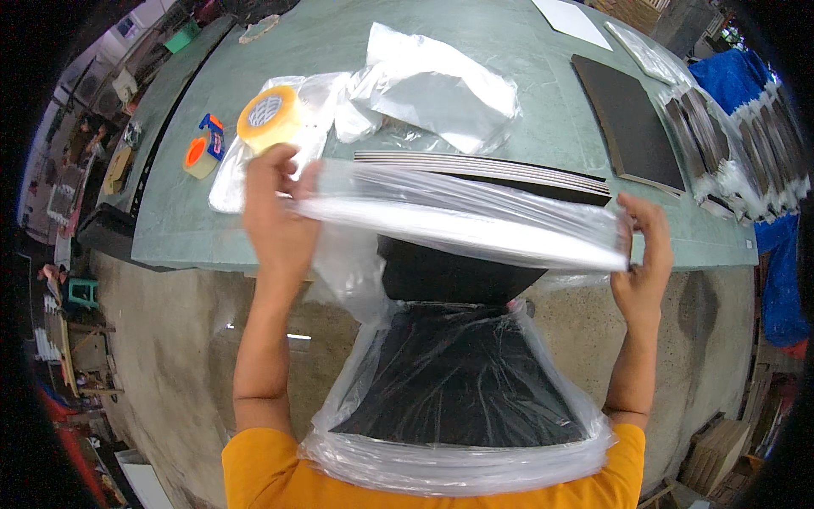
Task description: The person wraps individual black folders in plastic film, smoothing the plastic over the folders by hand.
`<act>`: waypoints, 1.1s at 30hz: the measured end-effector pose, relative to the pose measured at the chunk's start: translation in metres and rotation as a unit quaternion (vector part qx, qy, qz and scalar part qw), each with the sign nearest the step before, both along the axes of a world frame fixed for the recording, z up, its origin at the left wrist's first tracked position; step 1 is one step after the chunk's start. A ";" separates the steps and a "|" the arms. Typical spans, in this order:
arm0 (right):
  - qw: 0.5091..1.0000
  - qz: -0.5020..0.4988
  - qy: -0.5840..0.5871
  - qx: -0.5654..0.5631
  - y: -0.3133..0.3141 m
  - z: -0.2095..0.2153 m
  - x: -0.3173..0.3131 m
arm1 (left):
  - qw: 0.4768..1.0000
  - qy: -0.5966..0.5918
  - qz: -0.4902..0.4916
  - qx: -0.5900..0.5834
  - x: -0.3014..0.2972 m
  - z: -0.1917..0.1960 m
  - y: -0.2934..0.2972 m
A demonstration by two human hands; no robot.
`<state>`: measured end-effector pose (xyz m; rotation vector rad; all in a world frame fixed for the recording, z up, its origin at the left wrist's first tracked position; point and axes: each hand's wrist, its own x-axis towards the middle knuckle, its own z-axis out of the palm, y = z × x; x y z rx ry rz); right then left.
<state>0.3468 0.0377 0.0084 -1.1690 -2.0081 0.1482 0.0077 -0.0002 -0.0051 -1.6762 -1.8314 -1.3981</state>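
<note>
A clear plastic bag (475, 222) stretches crosswise between my hands at the table's near edge. My left hand (280, 208), slightly blurred, pinches its left end. Over at the other end, the fingers of my right hand (644, 250) are closed on the plastic. Just behind the bag lies a stack of black boards with pale edges (483, 168), partly covered by it. Below the bag a black surface (462, 270) shows. Closer to my body, a black panel (458, 373) sits under clear, wrinkled plastic, with bunched folds (466, 465) against my orange shirt.
On the green table (543, 93) are a large tape roll (270, 117), a blue tape dispenser (206, 146) and crumpled plastic bags (432, 85). A black board (627, 125) lies to the right, beside plastic-wrapped bundles (738, 148). A green stool (83, 291) stands at far left.
</note>
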 end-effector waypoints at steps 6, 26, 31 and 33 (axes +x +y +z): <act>0.987 -0.024 -0.154 0.036 0.006 -0.014 0.009 | 0.961 0.127 -0.124 -0.214 0.019 -0.001 -0.020; 0.999 0.001 -0.040 0.036 -0.020 -0.010 0.022 | 0.976 0.100 -0.164 -0.102 0.015 0.010 -0.027; 0.973 0.090 0.177 -0.118 -0.021 -0.008 0.037 | 0.953 -0.038 -0.248 -0.169 0.006 0.019 -0.027; 0.930 0.141 0.276 -0.196 -0.018 -0.012 0.044 | 0.948 -0.056 -0.254 -0.181 0.008 0.029 -0.019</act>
